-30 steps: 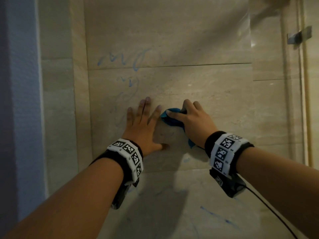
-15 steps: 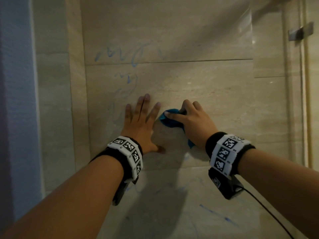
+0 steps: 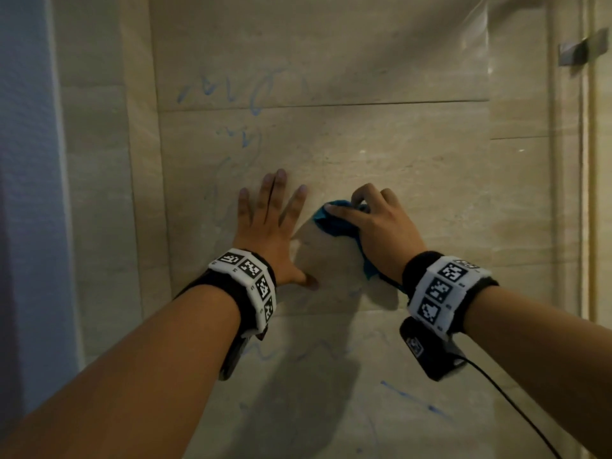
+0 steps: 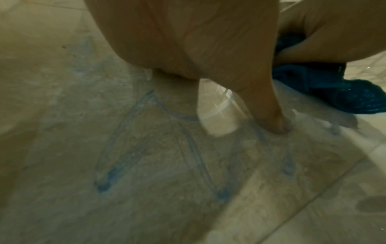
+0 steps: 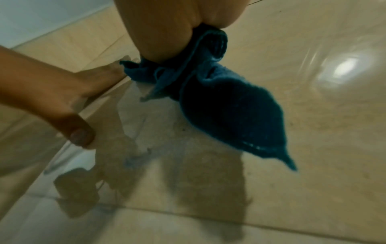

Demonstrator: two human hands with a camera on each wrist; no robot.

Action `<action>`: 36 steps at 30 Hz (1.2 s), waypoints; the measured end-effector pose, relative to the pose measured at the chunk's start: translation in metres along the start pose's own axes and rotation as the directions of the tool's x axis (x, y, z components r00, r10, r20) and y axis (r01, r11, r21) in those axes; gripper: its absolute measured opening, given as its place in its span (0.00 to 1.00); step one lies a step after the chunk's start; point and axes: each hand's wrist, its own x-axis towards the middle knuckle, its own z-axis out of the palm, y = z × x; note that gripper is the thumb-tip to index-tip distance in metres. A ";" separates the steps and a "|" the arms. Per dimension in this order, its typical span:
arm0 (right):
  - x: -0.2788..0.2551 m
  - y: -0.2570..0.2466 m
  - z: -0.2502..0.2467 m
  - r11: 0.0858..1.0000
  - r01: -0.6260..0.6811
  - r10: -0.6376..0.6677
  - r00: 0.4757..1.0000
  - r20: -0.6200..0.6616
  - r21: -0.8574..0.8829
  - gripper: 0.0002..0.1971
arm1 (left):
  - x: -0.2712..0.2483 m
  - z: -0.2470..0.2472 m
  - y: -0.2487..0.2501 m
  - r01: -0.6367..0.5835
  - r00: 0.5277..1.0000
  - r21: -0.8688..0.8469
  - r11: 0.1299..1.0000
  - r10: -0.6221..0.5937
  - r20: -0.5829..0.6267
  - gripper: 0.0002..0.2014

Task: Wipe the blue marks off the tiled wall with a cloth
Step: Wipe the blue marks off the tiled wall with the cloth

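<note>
Right hand [image 3: 381,223] grasps bunched blue cloth [image 3: 334,223] against tiled wall [image 3: 397,154]; left hand [image 3: 268,226] flat, released. Risk: wad covers little, smearing; blue marks [image 3: 228,87] above stay unreached.

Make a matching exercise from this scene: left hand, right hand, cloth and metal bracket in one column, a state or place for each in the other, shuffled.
1. left hand
2. right hand
3. cloth
4. metal bracket

a. bunched, blue, against the wall
b. top right, far from both hands
c. flat on the tile, fingers spread
d. curled round the cloth

Pairs: 1-c, 2-d, 3-a, 4-b
</note>
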 end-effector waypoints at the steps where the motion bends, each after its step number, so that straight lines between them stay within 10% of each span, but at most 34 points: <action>1: -0.003 0.001 0.003 0.999 0.031 -0.031 1.000 -0.005 -0.008 0.25 | 0.000 0.001 0.000 0.003 1.000 0.003 1.000 -0.003 -0.005 0.74; 7: -0.045 0.001 0.011 0.967 0.253 -0.256 0.960 0.110 0.038 0.28 | 0.001 0.007 -0.003 -0.010 0.997 -0.024 1.000 0.008 -0.079 0.72; 22: -0.061 -0.004 -0.005 0.954 0.268 -0.294 0.923 0.247 0.135 0.20 | -0.002 -0.001 0.001 0.012 0.999 0.014 1.000 -0.011 -0.033 0.74; 27: -0.070 -0.006 -0.022 0.969 0.152 -0.220 0.890 0.401 0.194 0.23 | -0.009 -0.016 0.008 0.033 0.999 0.009 0.999 -0.033 0.043 0.69; 30: -0.066 -0.008 -0.037 0.947 -0.138 -0.034 0.853 0.521 0.289 0.21 | -0.020 -0.024 0.017 -0.001 1.000 -0.046 0.999 0.002 0.023 0.59; 36: -0.067 -0.015 -0.058 0.845 -0.308 0.084 0.883 0.462 0.436 0.18 | -0.047 -0.020 0.042 -0.151 0.988 -0.508 0.848 0.149 -0.045 0.31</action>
